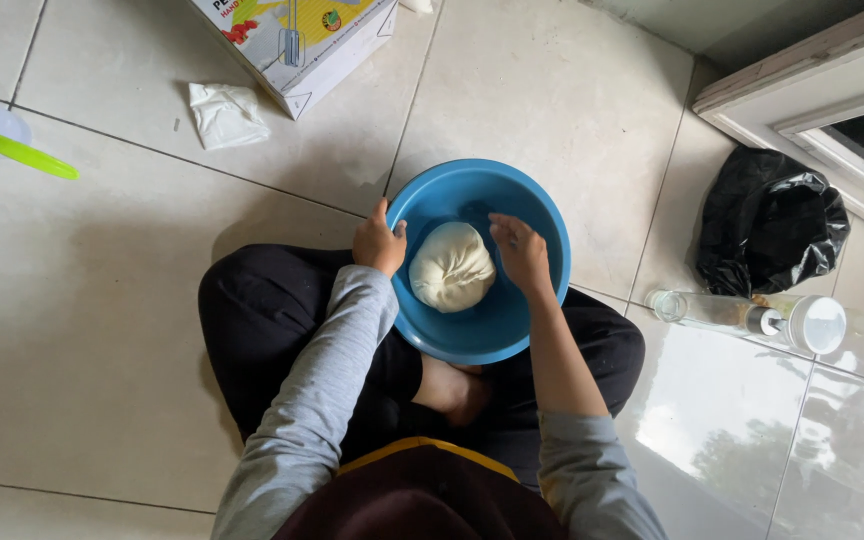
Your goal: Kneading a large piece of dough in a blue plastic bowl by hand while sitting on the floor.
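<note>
Left hand [379, 242] fingers gripping rim of blue bowl [492, 335] on floor [102, 330]. Right hand [520, 252] fingers loose, half-curled, poised beside dough ball [451, 267] inside bowl.

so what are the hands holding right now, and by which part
The left hand grips the round blue plastic bowl by its rim. The right hand hovers over the pale round dough ball, holding nothing.

We find the dough [451, 266] in the bowl [472, 340], which sits on the floor [102, 330] before the crossed legs. Far left lie a box [297, 45] and a crumpled cloth [225, 113]; right of the bowl, a bottle [742, 315] lies near a bag [767, 230].
</note>
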